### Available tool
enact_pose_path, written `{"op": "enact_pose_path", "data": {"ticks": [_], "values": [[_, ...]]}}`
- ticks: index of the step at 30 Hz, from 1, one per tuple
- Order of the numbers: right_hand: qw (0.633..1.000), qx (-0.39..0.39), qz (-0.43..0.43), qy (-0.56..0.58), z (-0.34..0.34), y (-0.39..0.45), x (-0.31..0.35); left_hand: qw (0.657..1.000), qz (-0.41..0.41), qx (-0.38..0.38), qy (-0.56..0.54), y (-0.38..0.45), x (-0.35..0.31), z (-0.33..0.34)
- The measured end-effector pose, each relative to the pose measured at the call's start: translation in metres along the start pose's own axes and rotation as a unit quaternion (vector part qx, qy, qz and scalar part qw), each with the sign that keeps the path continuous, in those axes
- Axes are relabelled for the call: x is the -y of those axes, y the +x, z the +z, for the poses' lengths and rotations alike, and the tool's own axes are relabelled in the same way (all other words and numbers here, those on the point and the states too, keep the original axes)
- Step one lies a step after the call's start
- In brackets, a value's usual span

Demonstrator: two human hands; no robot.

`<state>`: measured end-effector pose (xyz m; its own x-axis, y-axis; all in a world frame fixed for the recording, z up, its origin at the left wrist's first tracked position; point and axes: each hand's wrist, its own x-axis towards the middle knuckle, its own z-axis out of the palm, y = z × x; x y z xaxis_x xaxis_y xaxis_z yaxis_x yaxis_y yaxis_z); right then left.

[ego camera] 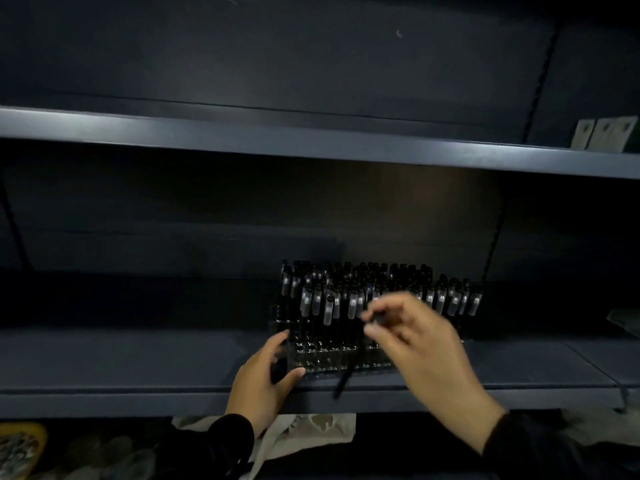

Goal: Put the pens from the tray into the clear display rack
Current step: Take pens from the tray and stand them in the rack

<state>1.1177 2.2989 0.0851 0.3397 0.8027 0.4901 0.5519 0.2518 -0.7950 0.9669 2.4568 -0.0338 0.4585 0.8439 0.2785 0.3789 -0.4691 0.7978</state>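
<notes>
A clear display rack (pixel 322 362) stands on the dark lower shelf (pixel 138 358), filled with several upright black pens (pixel 349 292). My left hand (pixel 266 379) grips the rack's front left corner, thumb on the front edge. My right hand (pixel 415 344) is blurred in front of the rack's right half and pinches a black pen (pixel 343 381) near its top; the pen slants down to the left, its lower end in front of the shelf edge. The tray is not in sight.
An upper shelf (pixel 311 140) runs across above, with pale cards (pixel 606 133) at its right end. Something pale lies at the far right (pixel 623 322) of the lower shelf. Below the shelf are a light cloth bag (pixel 277 441) and a yellow-rimmed container (pixel 20 445).
</notes>
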Motion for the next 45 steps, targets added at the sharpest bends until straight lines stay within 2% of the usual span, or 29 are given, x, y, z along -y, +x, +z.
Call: {"op": "enact_pose_path", "data": {"ticks": [2, 4, 10, 15, 21, 28, 33, 38, 45], "values": [[0.999, -0.017, -0.048, -0.011, 0.004, 0.023, 0.017, 1.000, -0.009, -0.005, -0.010, 0.001, 0.002, 0.000], [0.996, -0.002, -0.068, -0.053, 0.012, 0.038, 0.022, 1.000, -0.012, -0.006, -0.019, 0.001, 0.003, 0.000], [0.976, 0.097, -0.070, -0.181, 0.030, 0.056, 0.015, 1.000, -0.006, 0.009, -0.029, 0.001, 0.002, -0.002], [0.957, 0.158, -0.063, -0.234, 0.031, 0.060, 0.011, 1.000, -0.009, 0.002, -0.015, 0.001, 0.004, -0.001], [0.954, 0.124, -0.073, -0.263, 0.037, 0.073, 0.009, 1.000, -0.009, -0.005, -0.019, 0.002, 0.009, 0.002], [0.925, 0.082, -0.165, -0.331, 0.061, 0.066, 0.001, 1.000, -0.024, -0.009, -0.014, 0.000, 0.005, 0.001], [0.926, 0.068, -0.177, -0.327, 0.064, 0.070, -0.006, 1.000, -0.023, -0.006, -0.013, 0.001, 0.001, 0.001], [0.892, 0.037, -0.234, -0.386, 0.076, 0.076, -0.015, 1.000, -0.026, -0.004, -0.014, 0.001, -0.001, 0.002], [0.887, 0.026, -0.226, -0.402, 0.085, 0.078, -0.016, 0.999, -0.036, -0.001, -0.032, -0.001, -0.004, 0.001]]}}
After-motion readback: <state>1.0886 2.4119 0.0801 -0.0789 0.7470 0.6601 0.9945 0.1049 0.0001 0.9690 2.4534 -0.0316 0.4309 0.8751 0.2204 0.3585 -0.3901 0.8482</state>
